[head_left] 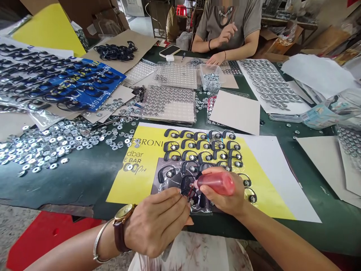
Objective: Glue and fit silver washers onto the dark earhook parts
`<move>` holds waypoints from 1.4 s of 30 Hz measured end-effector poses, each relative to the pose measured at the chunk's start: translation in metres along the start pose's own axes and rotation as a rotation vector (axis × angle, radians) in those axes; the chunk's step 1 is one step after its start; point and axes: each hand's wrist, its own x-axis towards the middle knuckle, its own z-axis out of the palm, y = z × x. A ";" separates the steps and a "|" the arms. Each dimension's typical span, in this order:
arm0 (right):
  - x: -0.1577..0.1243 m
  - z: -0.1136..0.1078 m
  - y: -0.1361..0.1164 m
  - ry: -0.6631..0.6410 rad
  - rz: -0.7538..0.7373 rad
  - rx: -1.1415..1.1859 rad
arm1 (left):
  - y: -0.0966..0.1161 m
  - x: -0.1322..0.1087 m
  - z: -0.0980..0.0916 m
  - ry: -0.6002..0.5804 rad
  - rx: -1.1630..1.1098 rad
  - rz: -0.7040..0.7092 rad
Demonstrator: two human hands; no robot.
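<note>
In my right hand (225,199) is a red squeeze bottle (216,183), tipped so its thin nozzle points down and left. The nozzle end is close to my left fingertips. My left hand (160,222), wearing a watch and a bangle at the wrist, has its fingers pressed together at a black ear-hook piece (186,183); its grip is partly hidden behind the fingers. Beneath both hands, rows of black ear-hook pieces with round silvery parts (207,157) lie on clear film over a yellow printed sheet (262,169).
Loose metal washers (70,139) spread across the left of the green table (84,188). Trays of round metal parts (169,101) and a clear box (211,77) stand ahead. Another person (228,30) sits opposite. A sheet of finished-looking hooks (56,79) lies left.
</note>
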 end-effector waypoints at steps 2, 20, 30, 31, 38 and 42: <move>0.000 0.000 -0.001 0.007 -0.027 -0.027 | 0.000 0.000 0.000 0.000 0.001 -0.006; 0.000 -0.005 -0.002 0.125 -0.074 -0.094 | 0.002 -0.004 0.002 0.002 -0.043 -0.060; 0.001 -0.005 -0.001 0.129 -0.095 -0.115 | 0.002 -0.006 0.003 -0.001 -0.057 -0.071; 0.001 -0.005 -0.001 0.122 -0.095 -0.116 | 0.002 -0.005 0.003 -0.002 -0.062 -0.074; -0.003 -0.005 -0.001 0.091 -0.069 -0.101 | -0.003 -0.002 0.002 0.020 -0.132 -0.130; -0.002 -0.005 -0.001 0.097 -0.060 -0.096 | -0.004 -0.004 0.002 0.022 -0.177 -0.156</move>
